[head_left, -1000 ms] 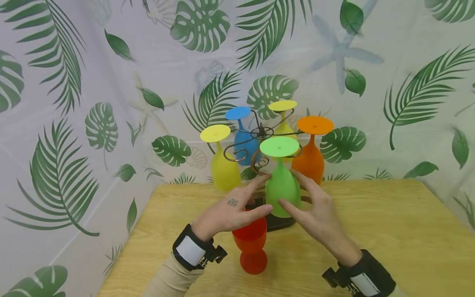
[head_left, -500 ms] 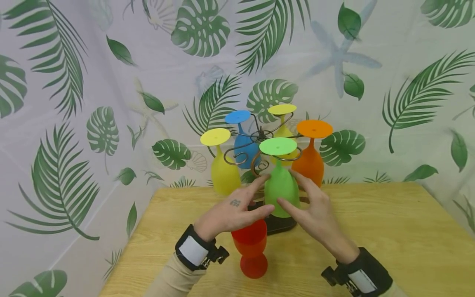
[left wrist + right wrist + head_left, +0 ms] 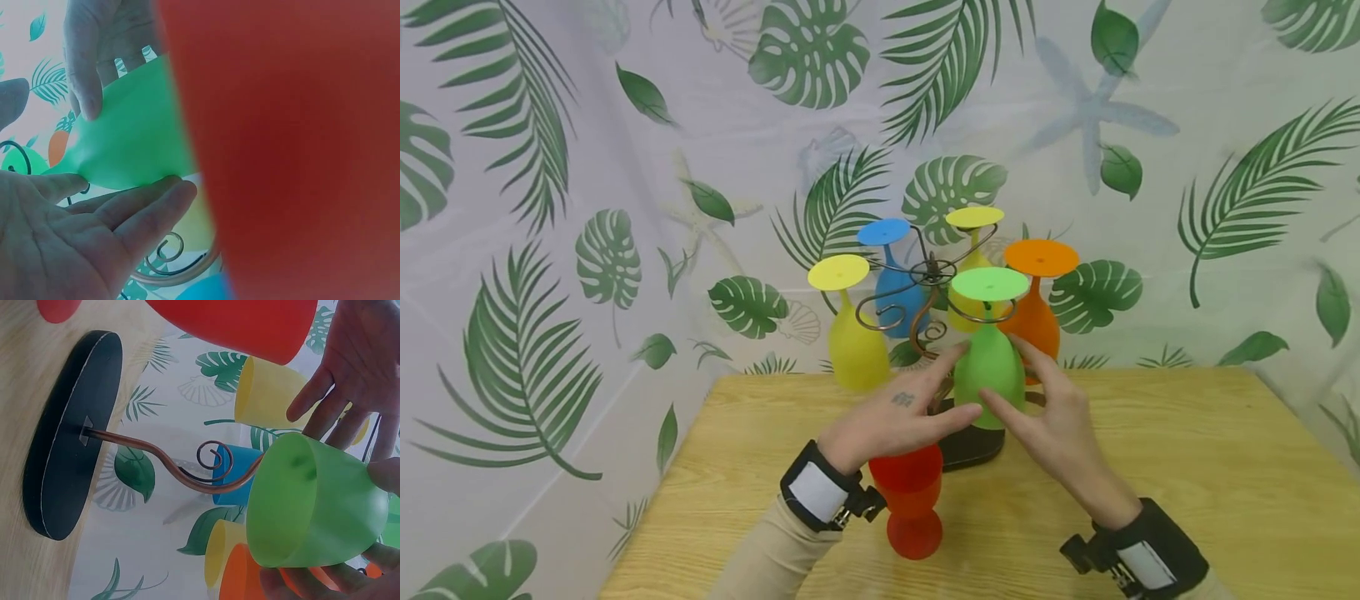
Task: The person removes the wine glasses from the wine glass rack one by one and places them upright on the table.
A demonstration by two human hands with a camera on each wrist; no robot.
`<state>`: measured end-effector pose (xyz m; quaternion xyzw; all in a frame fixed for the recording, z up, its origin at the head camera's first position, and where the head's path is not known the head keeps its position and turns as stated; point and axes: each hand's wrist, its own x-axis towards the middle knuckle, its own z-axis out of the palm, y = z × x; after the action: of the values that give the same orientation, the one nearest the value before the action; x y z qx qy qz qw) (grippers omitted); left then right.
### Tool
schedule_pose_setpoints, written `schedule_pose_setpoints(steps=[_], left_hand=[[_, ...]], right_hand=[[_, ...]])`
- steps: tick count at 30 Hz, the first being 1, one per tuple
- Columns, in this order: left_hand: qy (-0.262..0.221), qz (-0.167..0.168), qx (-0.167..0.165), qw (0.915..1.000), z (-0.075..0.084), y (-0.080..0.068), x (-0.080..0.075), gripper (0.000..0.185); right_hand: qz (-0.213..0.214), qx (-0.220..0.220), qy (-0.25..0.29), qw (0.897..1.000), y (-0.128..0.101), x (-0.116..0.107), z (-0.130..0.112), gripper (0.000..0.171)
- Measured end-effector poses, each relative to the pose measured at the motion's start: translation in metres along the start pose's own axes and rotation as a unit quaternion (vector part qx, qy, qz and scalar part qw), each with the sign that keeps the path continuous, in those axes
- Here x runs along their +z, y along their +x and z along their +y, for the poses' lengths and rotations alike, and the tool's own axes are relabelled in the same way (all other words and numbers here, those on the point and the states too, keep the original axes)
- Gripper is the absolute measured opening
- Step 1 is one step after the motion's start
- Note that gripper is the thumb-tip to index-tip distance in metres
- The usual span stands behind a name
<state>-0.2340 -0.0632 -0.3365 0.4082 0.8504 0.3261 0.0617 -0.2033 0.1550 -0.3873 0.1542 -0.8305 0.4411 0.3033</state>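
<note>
The right grip holds the green glass between thumb and fingers from its 4 o'clock; the left grip, at 8 o'clock, has its fingers extended, their tips laid against the bowl; the glass is mouth down and well above the tabletop, its round foot uppermost, just over a wire loop of the metal rack; whether the loop bears its weight, I cannot tell.

Around the green glass, as the head view shows it, an orange glass hangs at 2 o'clock, a yellow glass at 12, a blue glass at 10 and a second yellow glass at 9, all mouth down; at 6 o'clock lies the rack's black base; at 7 o'clock, nearer the person, a red glass stands upright, partly behind the left wrist; a leaf-printed backdrop fills the far side.
</note>
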Motion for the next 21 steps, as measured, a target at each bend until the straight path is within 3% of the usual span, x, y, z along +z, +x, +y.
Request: schedule_pose_setpoints(steps=[21], left_hand=[[0.000,-0.020,0.013,0.9997,0.008,0.015,0.007,0.085]], right_hand=[[0.018,0.012,0.007,1.000,-0.005,-0.011,0.006,0.071]])
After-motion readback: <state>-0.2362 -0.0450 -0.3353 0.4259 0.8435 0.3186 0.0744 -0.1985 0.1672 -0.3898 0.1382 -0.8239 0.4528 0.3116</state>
